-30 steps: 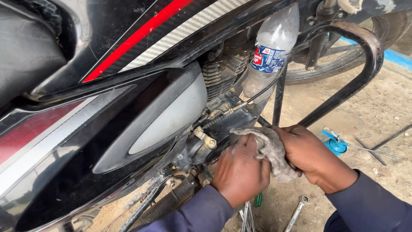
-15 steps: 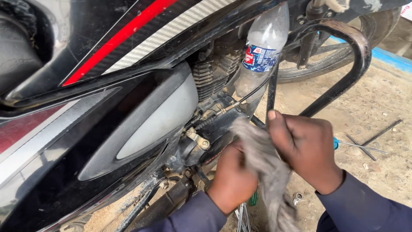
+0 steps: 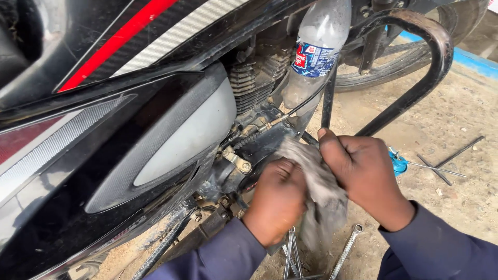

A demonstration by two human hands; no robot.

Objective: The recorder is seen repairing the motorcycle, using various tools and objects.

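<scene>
both hands (image 3: pixel 275 199) (image 3: pixel 365 179) pinching a grey rag (image 3: pixel 316 181) below the bottle (image 3: pixel 314 52), maybe snagging the thin cable (image 3: pixel 298 110).

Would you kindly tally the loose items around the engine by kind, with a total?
Grey rag, held in both hands: 1
Plastic bottle: 1
Spanners on the ground: 1 clearly visible
Blue-handled tool: 1
Dark crossed rods: 2
Total: 6

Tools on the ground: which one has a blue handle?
The screwdriver right of the right hand; the spanner below the rag is bare metal.
</scene>
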